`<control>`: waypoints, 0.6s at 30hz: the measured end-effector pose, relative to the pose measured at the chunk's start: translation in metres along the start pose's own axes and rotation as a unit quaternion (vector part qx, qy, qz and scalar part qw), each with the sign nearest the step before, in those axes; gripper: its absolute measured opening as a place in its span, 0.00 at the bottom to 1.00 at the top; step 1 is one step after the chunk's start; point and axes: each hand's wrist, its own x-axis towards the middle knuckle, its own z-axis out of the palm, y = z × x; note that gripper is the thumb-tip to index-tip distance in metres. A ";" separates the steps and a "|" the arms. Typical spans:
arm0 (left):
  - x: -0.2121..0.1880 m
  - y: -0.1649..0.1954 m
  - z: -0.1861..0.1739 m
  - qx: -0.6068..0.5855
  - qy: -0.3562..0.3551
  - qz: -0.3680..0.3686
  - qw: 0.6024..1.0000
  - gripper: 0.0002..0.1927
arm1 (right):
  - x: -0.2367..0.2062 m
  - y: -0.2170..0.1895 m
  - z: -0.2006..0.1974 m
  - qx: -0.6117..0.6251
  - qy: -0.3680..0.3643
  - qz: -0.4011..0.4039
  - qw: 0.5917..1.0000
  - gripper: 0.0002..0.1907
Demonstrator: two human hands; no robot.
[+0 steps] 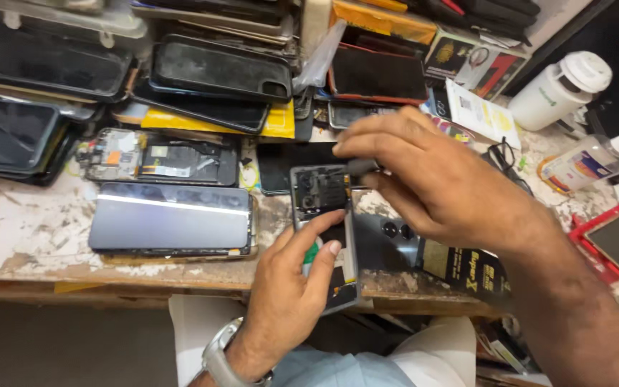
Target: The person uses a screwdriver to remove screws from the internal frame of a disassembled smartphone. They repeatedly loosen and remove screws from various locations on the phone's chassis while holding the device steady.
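Observation:
An opened phone [322, 197] with its back off and its boards showing lies at the front edge of the bench. My left hand [291, 287], with a metal watch on the wrist, grips the phone's lower half, thumb across the inside. My right hand [424, 175] reaches in from the right and holds a black-handled tool [360, 167], its tip pointing into the upper part of the phone. The tool's tip itself is hard to make out.
A dark phone back cover [388, 236] lies under my right hand. To the left lie a phone with a glossy screen [170, 218] and another opened phone [159, 158]. Stacked cases fill the back. A white jar [560, 89] and a clear bottle [585, 161] stand right.

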 end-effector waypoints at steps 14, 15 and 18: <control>-0.003 0.000 0.000 -0.001 0.003 -0.015 1.000 0.16 | -0.002 -0.006 0.010 -0.010 0.020 0.077 0.997 0.11; -0.003 0.000 0.000 -0.007 0.009 0.000 1.000 0.16 | -0.003 -0.006 0.010 -0.001 0.022 0.055 0.998 0.12; -0.004 0.000 0.002 -0.008 0.003 -0.004 1.000 0.16 | -0.003 -0.007 0.012 0.002 0.029 0.018 0.999 0.15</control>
